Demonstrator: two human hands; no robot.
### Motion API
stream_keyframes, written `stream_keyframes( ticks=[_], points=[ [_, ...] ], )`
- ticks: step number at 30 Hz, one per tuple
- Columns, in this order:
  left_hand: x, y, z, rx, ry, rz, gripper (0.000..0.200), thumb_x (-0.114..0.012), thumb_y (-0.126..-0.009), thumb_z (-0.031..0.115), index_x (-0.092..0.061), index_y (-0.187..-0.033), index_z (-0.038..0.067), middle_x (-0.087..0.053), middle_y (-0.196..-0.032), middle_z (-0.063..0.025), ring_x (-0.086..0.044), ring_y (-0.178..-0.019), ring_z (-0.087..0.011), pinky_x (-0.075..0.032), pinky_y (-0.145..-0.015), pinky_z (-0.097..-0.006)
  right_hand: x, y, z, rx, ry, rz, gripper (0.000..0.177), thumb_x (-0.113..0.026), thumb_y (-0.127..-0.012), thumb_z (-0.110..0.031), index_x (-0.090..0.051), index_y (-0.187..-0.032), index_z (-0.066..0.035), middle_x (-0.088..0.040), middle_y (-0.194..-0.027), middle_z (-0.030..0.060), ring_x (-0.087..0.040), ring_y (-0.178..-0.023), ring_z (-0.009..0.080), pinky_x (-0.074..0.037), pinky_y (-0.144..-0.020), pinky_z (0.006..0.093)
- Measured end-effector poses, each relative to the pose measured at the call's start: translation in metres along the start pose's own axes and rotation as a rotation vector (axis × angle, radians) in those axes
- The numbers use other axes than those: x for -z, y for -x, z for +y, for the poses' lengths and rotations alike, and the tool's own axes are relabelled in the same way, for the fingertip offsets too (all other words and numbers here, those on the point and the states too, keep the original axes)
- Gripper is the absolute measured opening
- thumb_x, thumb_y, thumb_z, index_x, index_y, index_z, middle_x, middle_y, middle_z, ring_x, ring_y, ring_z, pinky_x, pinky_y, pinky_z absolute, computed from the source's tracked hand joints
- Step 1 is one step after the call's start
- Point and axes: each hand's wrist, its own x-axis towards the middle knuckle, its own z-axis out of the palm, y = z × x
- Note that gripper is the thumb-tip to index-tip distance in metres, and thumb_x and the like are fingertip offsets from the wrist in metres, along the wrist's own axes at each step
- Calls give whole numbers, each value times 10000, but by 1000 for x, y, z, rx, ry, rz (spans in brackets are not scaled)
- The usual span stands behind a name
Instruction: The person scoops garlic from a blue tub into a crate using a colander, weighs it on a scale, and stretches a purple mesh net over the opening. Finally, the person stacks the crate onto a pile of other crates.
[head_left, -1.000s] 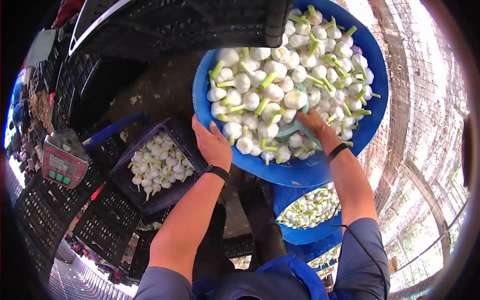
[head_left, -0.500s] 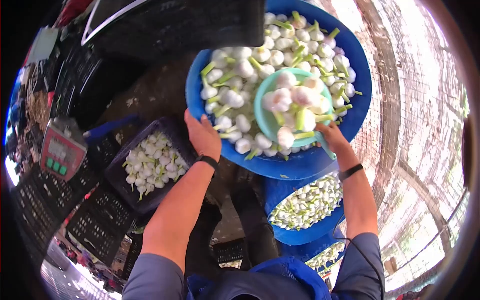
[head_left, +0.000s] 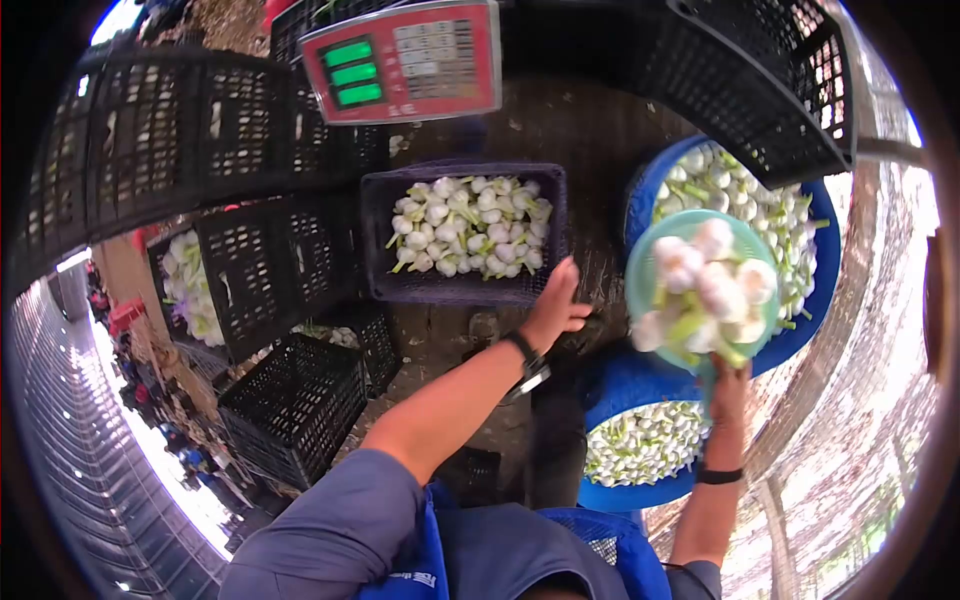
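Right hand (head_left: 729, 378) grips teal scoop (head_left: 700, 290) of garlic overhead.

Dark dirt floor (head_left: 575, 125), stacked black crates (head_left: 160, 140), bright daylight at edges

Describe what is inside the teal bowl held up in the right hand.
The teal bowl holds a heap of white garlic bulbs with green stems. The heap hides the bowl's bottom and any bulbs beneath. The right hand grips it from below.

Bright daylight, fisheye warp, overexposed blurred edges.
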Motion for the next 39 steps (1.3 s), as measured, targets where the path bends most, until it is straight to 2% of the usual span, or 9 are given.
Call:
stream_keyframes(
  ticks=[3,6,12,17,21,26,31,33,39],
  points=[
    [82,41,-7,40,197,50,922,-395,-889,770,-121,-1573,215,-325,-1495,-154,-636,-1072,-315,-538,-856,-445,-101,22,2,129,53,-331,376,-622,-926,-89,-522,-1275,10,-631,-1125,141,-679,-831,240,-571,-502,307],
    [158,60,-5,-13,417,197,966,-394,-875,791,-105,-1575,191,-308,-1495,-147,-594,-1131,-378,-534,-867,-485,-251,60,-22,801,507,-94,516,-581,-951,-80,-407,-1429,14,-543,-1339,177,-504,-1280,274,-457,-1016,385],
    [267,60,-23,54,312,510,751,-516,-965,544,-227,-1535,150,-335,-1497,-140,-643,-1010,-326,-544,-830,-426,-360,93,-29,678,674,-57,925,-626,-768,66,-120,-1538,-16,-367,-1462,301,-453,-1263,502,-491,-968,468],
    [272,64,-38,40,97,579,652,-559,-973,411,-317,-1492,99,-467,-1404,-119,-640,-961,-225,-539,-747,-355,-307,78,-24,827,654,-16,770,-589,-854,22,-197,-1517,20,-413,-1427,299,-505,-1245,448,-503,-947,466],
    [257,47,-50,-76,-127,603,640,-632,-938,314,-369,-1451,37,-541,-1311,-136,-633,-958,-205,-539,-722,-317,-195,63,-35,159,189,115,627,-597,-913,-55,-292,-1453,39,-552,-1260,214,-656,-946,269,-583,-560,331],
    [148,11,-7,-538,-782,509,520,-653,-901,204,-491,-1331,-40,-559,-1230,-205,-602,-1073,-297,-522,-845,-363,3,-9,-15,247,217,444,663,-603,-914,-80,-248,-1468,6,-565,-1200,198,-644,-810,223,-512,-413,261],
    [-25,-52,19,-709,-717,176,568,-639,-947,215,-408,-1421,3,-466,-1370,-181,-554,-1197,-277,-514,-930,-382,105,-85,14,-115,1088,480,833,-603,-857,-137,-136,-1536,-11,-592,-1176,351,-622,-1000,481,-454,-944,509],
    [-85,-78,29,-702,-793,160,685,-631,-928,327,-367,-1421,-68,-409,-1433,-279,-371,-1368,-393,-310,-1138,-410,109,-108,36,25,1069,446,857,-599,-841,-131,-106,-1517,53,-635,-1095,326,-630,-973,482,-484,-888,504],
    [-169,-161,-5,-677,-664,498,712,-625,-920,162,-230,-1472,-53,-360,-1449,-308,-361,-1356,-432,-321,-1126,-442,91,-187,60,-119,1002,255,848,-596,-820,-137,-138,-1510,45,-643,-1059,326,-635,-974,473,-485,-883,504]
  ],
)
